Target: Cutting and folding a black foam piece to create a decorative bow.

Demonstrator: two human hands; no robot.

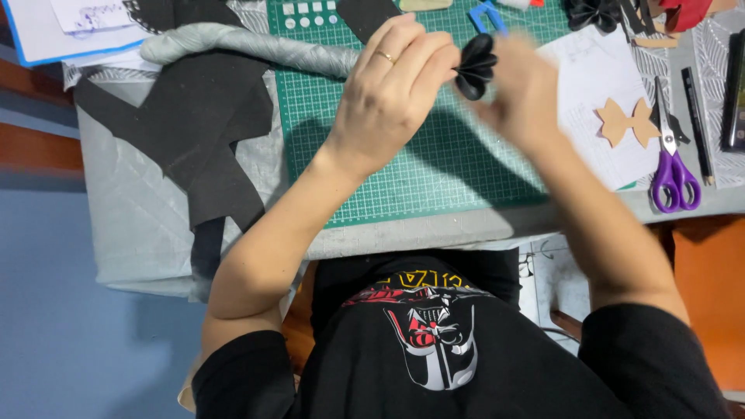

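Above the green cutting mat point(403, 155) I see my left hand point(388, 93) pinching a small black folded piece point(475, 66) between thumb and fingertips, held up off the surface. My right hand point(524, 93) is smeared by motion just beside the piece; I cannot tell whether it grips anything. Off the mat's right edge lie purple-handled scissors point(673, 174) and a tan bow-shaped cutout point(628, 122). Black sheet scraps point(194, 124) lie past its left edge, partly tucked under a grey roll point(240, 43).
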